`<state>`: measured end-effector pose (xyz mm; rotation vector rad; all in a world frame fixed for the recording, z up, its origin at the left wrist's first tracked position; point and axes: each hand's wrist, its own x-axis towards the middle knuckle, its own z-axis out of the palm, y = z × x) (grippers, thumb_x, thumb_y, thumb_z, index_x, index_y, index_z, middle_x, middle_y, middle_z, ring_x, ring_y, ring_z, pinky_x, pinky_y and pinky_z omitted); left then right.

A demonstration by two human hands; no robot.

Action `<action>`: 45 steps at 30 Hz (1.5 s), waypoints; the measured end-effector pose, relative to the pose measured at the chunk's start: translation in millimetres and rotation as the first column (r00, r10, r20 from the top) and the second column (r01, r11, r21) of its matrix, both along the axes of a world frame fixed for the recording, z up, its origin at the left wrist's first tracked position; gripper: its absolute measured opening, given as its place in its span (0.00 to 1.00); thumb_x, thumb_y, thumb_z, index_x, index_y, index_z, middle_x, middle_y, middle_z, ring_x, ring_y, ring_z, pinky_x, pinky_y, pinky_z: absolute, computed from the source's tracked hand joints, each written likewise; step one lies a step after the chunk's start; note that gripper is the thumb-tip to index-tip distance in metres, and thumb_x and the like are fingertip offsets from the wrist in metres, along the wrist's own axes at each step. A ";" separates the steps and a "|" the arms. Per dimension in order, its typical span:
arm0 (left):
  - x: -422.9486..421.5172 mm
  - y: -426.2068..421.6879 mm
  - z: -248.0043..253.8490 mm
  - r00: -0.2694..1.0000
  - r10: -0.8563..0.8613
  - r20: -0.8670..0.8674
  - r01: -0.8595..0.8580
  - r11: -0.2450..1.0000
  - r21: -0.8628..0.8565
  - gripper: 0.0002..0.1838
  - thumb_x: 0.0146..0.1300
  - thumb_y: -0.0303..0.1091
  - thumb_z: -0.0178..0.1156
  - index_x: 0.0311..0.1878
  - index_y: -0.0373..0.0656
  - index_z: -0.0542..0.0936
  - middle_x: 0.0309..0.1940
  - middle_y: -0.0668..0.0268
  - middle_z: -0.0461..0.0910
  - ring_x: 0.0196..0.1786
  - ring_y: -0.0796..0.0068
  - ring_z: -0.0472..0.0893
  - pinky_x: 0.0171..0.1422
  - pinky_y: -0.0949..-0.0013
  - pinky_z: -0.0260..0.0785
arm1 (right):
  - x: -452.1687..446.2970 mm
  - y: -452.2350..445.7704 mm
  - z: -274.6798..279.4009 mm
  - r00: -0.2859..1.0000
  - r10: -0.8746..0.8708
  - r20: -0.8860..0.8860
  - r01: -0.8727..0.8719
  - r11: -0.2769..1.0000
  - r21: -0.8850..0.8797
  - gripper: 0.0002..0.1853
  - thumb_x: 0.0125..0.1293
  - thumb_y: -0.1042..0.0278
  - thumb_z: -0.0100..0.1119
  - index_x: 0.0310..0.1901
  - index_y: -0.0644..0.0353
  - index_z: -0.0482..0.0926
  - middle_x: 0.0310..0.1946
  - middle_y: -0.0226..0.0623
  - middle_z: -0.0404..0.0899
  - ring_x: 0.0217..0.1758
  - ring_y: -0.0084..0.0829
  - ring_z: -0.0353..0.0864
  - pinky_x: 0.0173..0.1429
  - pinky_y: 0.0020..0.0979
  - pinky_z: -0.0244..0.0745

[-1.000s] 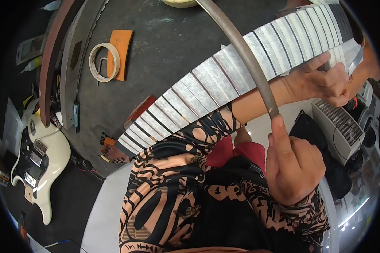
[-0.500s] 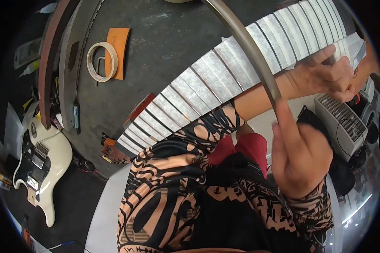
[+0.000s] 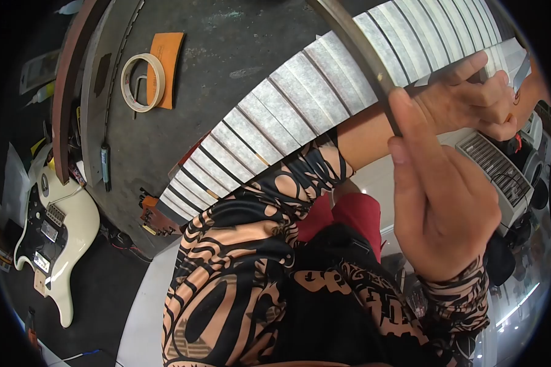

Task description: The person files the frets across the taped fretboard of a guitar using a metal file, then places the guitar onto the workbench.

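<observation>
A guitar neck (image 3: 275, 116) runs diagonally across my view, its fingerboard covered in white masking tape with dark fret lines showing between the strips. Across it lies a long, narrow metal bar (image 3: 355, 46), which looks curved in this lens. My right hand (image 3: 450, 202) grips the near end of the bar, index finger laid along it and thumb at its side. My left forearm passes under the bar, along the neck's near edge. At the neck's right end, my left hand (image 3: 474, 101) rests with fingers half curled and apart, holding nothing I can see. The headstock (image 3: 156, 214) is at lower left.
On the dark bench (image 3: 239, 43) are a roll of masking tape (image 3: 127, 92), an orange packet (image 3: 170, 55) and a hex key. A marker (image 3: 105, 165) lies near the bench's left side. A cream guitar body (image 3: 83, 226) is at far left; a grey slatted unit (image 3: 492, 171) stands right.
My right hand has moved up toward the neck with the bar, and its index finger now reaches further up. My left hand stays at the neck's right end. The whole view has shifted slightly.
</observation>
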<state>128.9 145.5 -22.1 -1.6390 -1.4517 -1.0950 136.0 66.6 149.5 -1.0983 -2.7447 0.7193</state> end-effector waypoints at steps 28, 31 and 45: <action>-16.6 -5.2 6.1 0.999 0.002 -0.040 -0.002 1.000 0.008 0.20 0.59 0.43 0.60 0.52 0.69 0.63 0.52 0.76 0.65 0.65 0.74 0.63 0.75 0.43 0.50 | 140.7 -84.2 -16.8 0.997 0.070 0.008 -0.071 0.991 0.115 0.28 0.51 0.82 0.63 0.57 0.65 0.76 0.22 0.35 0.75 0.19 0.34 0.71 0.26 0.34 0.63; -16.6 -8.3 5.3 0.999 -0.007 -0.047 0.007 1.000 0.000 0.22 0.59 0.43 0.60 0.54 0.69 0.63 0.52 0.76 0.65 0.66 0.74 0.63 0.75 0.43 0.50 | 72.0 -43.7 -10.7 0.998 0.058 0.033 -0.062 0.989 0.133 0.25 0.53 0.80 0.65 0.56 0.64 0.78 0.19 0.33 0.73 0.18 0.31 0.70 0.25 0.32 0.63; -16.5 -8.2 3.7 0.999 0.012 -0.051 -0.012 1.000 -0.002 0.24 0.58 0.41 0.60 0.55 0.70 0.62 0.53 0.77 0.65 0.66 0.74 0.63 0.75 0.45 0.52 | 74.0 -30.4 -2.8 0.996 0.092 -0.016 -0.091 0.994 0.068 0.24 0.52 0.83 0.65 0.54 0.66 0.80 0.23 0.36 0.76 0.22 0.32 0.73 0.30 0.30 0.67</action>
